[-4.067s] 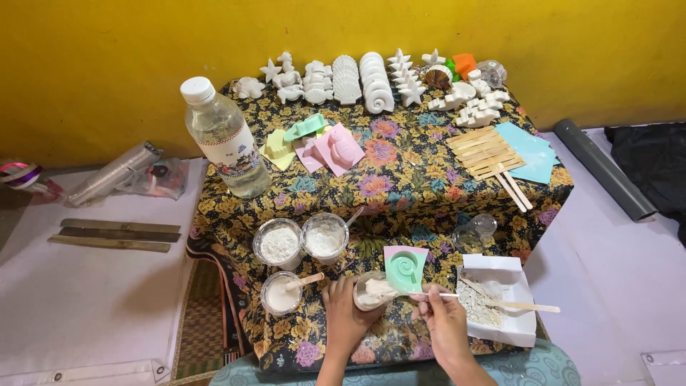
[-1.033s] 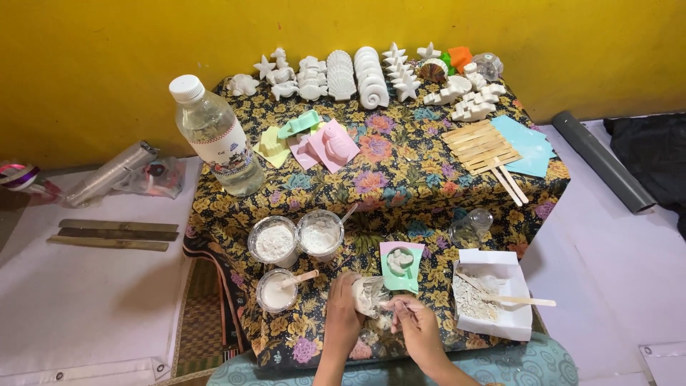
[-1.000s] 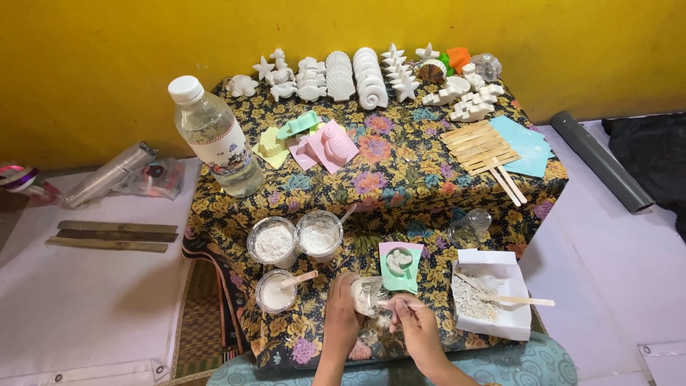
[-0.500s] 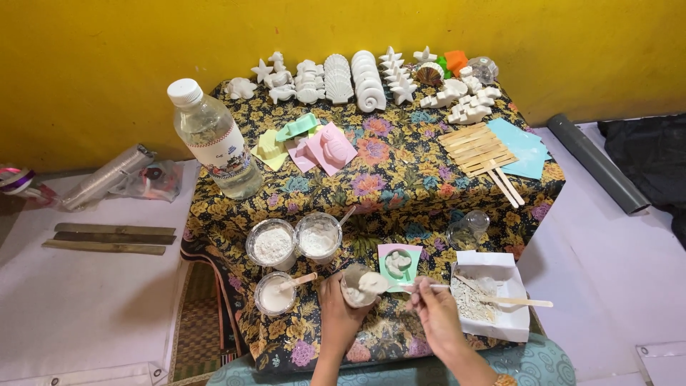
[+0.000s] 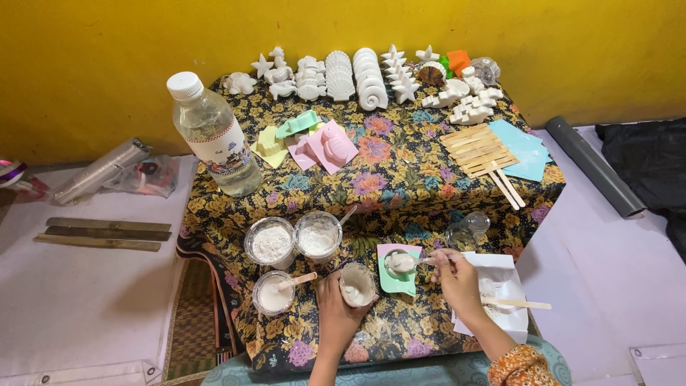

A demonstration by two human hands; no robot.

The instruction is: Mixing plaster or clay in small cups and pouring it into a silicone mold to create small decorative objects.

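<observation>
Plaster mix is what both hands are busy with in the head view: my left hand (image 5: 334, 309) wraps around a small clear cup (image 5: 357, 284) of white paste near the table's front edge, fingers curled shut on its wall, and my right hand (image 5: 456, 275) pinches the handle of a spoon (image 5: 404, 262) whose bowl carries a dollop over a green mould (image 5: 397, 271) lying just beside the cup on a pink sheet. I judge the paste wet, heavy for its size and ready to drip, so the spoon wants to stay level; the cup looks thin and light, likely to buckle if squeezed, best held low around its middle. The mould seems soft and floppy, better lifted from under both sides. Three more cups (image 5: 271, 243) of white powder or paste stand left of the held one on the flowered cloth (image 5: 400, 179). A clear plastic bottle (image 5: 213, 136) with a white cap and a pale paper band stands near the back left corner. White cast figures (image 5: 343, 75) line the back edge, wooden sticks (image 5: 475, 146) lie toward the right edge, and a white open box (image 5: 500, 286) sits at the front right corner.
</observation>
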